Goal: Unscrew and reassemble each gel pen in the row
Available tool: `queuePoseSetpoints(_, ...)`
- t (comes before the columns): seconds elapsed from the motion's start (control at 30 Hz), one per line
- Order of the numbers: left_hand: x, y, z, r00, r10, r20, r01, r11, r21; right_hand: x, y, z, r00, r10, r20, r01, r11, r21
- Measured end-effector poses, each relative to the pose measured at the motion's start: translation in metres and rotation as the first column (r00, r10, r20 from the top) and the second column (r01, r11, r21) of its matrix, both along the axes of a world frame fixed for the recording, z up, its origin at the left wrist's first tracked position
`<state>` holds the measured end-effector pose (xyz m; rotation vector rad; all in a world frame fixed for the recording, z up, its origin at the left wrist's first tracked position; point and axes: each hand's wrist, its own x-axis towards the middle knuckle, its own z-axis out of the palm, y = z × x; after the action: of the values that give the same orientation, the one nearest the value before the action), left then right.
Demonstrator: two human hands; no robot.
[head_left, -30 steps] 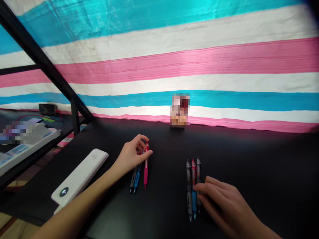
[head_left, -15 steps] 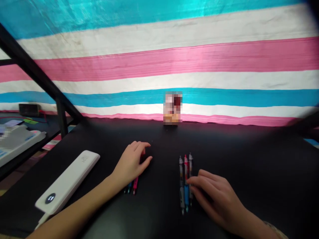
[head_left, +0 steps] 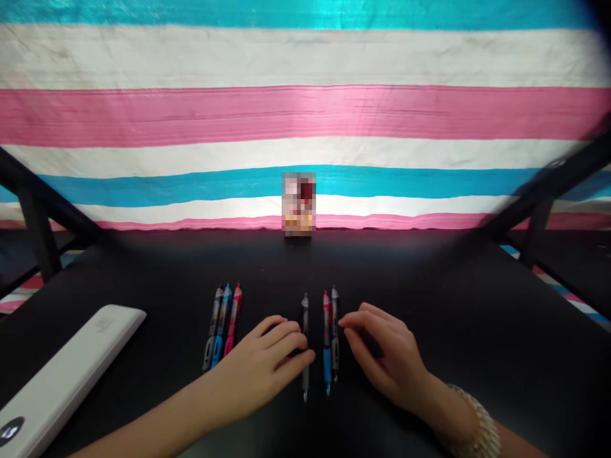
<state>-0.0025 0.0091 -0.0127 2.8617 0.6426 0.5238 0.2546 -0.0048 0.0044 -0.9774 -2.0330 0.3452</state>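
My left hand [head_left: 267, 359] reaches in from the left. Its thumb and fingertips close on a grey pen [head_left: 305, 375] standing apart in the middle. Just right of that pen lie a pen with a red top and blue grip [head_left: 327, 356] and another grey pen [head_left: 335, 353], close together. My right hand [head_left: 384, 350] is curled beside them, thumb and index finger nearly together at the second grey pen's edge, with nothing visible between them. Left of my left hand, three pens lie side by side: grey [head_left: 212, 334], blue [head_left: 222, 327] and red [head_left: 233, 321]; their lower ends are partly hidden.
A white power bank [head_left: 76, 369] lies on the left of the black tabletop [head_left: 405, 270]. A small blurred card or box [head_left: 298, 203] stands at the back edge. Striped sheeting [head_left: 191, 114] hangs behind, with black frame bars [head_left: 548, 184] on both sides.
My left hand has moved right, from the left pens to a grey pen of the right group. That pen now lies apart, to the left of the other two. The view has turned right.
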Motion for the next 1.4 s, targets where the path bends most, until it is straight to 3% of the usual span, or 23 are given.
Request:
queuePoseSetpoints(0.23,-0.004,-0.002,0.004,0.999,-0.018,0.03,0.019,0.999,-0.046,0.001,0.0,0.002,0.995,0.099,0.025,-0.099,0.995,-0.032)
queuePoseSetpoints(0.47,-0.01,-0.01,0.009,0.989,0.078,0.122,-0.094,0.987,0.13,-0.004,-0.004,0.006,0.934,0.296,0.202,-0.294,0.955,-0.039)
queuePoseSetpoints(0.63,-0.013,-0.014,0.008,0.982,0.117,0.151,-0.144,0.973,0.179,-0.007,-0.004,0.0,0.932,0.229,0.281,-0.248,0.968,0.035)
queuePoseSetpoints(0.93,-0.015,-0.002,0.016,0.963,0.176,0.207,-0.244,0.893,0.378,0.0,0.002,0.002,0.993,0.116,-0.015,-0.116,0.991,-0.069)
queuePoseSetpoints(1.17,-0.009,-0.006,0.01,0.965,0.179,0.193,-0.229,0.932,0.281,-0.005,0.001,-0.001,0.993,0.103,-0.065,-0.108,0.991,-0.075)
queuePoseSetpoints(1.33,-0.008,-0.008,0.007,0.96,0.209,0.184,-0.232,0.966,0.113,-0.001,0.001,-0.008,0.994,0.109,0.016,-0.11,0.993,0.039)
queuePoseSetpoints(1.4,-0.009,-0.008,0.007,0.954,0.23,0.19,-0.244,0.968,0.054,0.0,0.002,-0.007,0.994,0.11,0.004,-0.11,0.994,0.016)
